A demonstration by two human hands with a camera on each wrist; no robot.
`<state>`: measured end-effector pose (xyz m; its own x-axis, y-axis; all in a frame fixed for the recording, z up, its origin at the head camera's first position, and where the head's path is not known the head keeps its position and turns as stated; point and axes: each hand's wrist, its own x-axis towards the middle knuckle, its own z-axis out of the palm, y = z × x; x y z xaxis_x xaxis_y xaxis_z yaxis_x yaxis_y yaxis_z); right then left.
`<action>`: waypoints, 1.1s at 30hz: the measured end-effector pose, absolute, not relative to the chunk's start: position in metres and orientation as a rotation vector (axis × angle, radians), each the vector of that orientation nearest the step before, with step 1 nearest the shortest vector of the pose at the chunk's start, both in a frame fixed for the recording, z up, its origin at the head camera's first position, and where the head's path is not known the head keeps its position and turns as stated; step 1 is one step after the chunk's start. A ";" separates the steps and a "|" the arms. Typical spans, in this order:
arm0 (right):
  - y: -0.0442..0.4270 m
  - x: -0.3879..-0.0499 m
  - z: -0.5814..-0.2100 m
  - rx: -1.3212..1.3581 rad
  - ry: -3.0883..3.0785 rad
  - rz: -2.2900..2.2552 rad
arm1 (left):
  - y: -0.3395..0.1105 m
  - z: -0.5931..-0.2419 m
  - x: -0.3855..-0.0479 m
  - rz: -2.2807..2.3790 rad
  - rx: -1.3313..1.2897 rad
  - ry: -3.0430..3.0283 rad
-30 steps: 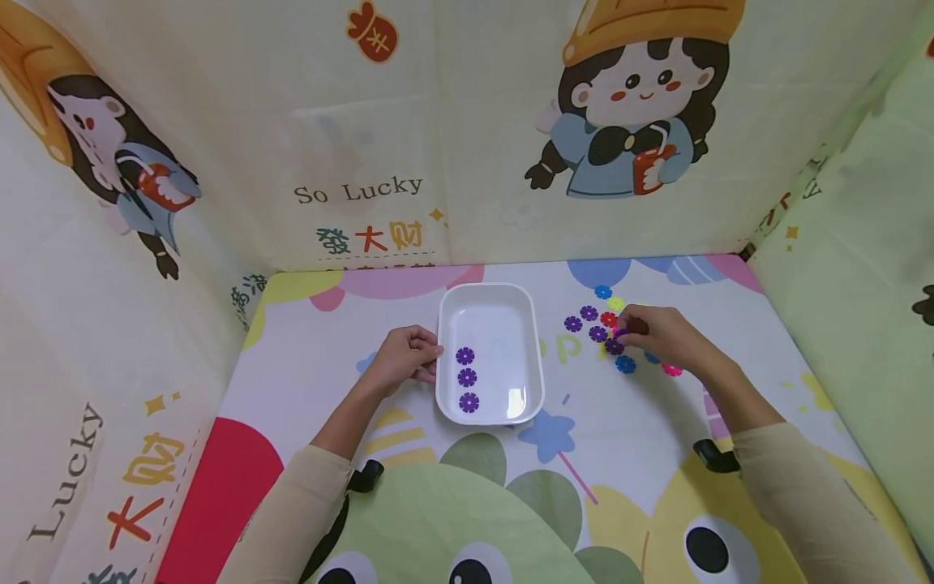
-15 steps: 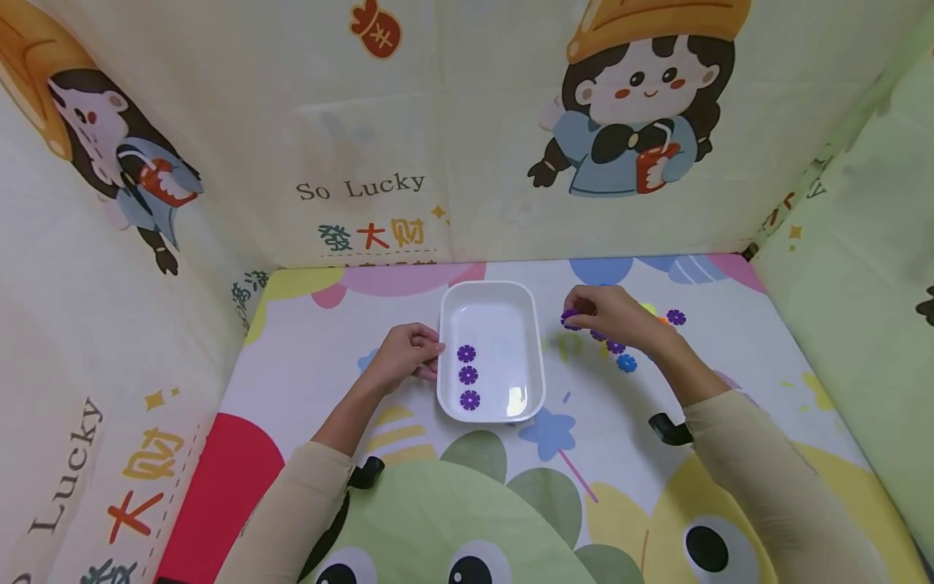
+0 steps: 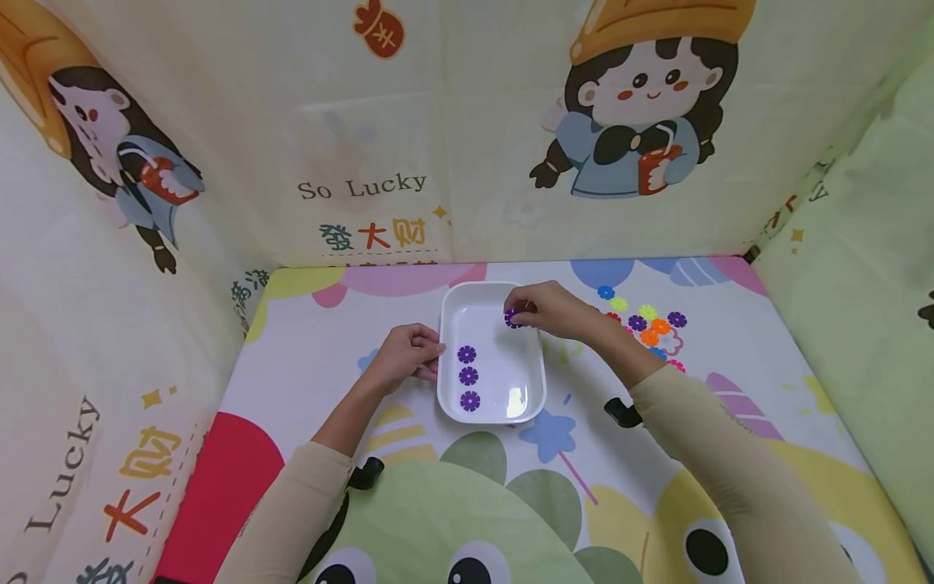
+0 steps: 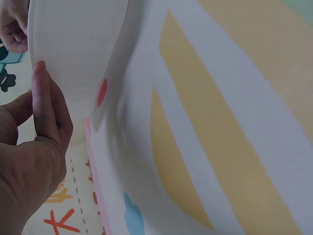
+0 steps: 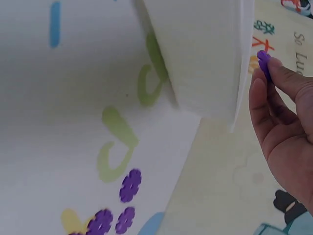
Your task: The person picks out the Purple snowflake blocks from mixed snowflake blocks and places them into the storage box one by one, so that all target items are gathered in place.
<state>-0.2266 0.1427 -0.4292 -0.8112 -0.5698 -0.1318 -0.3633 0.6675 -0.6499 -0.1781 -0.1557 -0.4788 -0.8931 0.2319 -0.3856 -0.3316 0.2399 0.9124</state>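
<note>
A white rectangular tray (image 3: pixel 503 357) stands mid-table in the head view, with three purple snowflake discs (image 3: pixel 468 375) in a column along its left side. My left hand (image 3: pixel 401 354) holds the tray's left rim, fingertips against the outer wall in the left wrist view. Over the tray's far right corner, my right hand (image 3: pixel 550 311) pinches another purple snowflake disc (image 5: pixel 263 63) between thumb and finger. That held disc is raised above the rim in the right wrist view, its edge turned to the camera.
To the tray's right lie several loose snowflake discs in orange (image 3: pixel 649 337), yellow (image 3: pixel 647 311), blue (image 3: pixel 606 292) and purple (image 3: pixel 677 319). The right forearm hides part of this group. A printed cloth covers the table, and patterned curtains (image 3: pixel 474 162) enclose its back and sides.
My right hand has taken a purple disc from the left edge of the loose group and carried it left over the tray. My left hand stays at the rim.
</note>
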 end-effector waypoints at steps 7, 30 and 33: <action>0.113 -0.238 -0.438 -0.849 2.518 -0.802 | -0.156 -0.478 -0.178 1.685 -0.094 2.082; 0.068 -0.248 -0.480 -0.680 2.578 -0.842 | -0.156 -0.478 -0.179 1.699 -0.066 2.074; 0.066 -0.246 -0.481 -0.684 2.591 -0.834 | -0.156 -0.478 -0.179 1.708 -0.062 2.070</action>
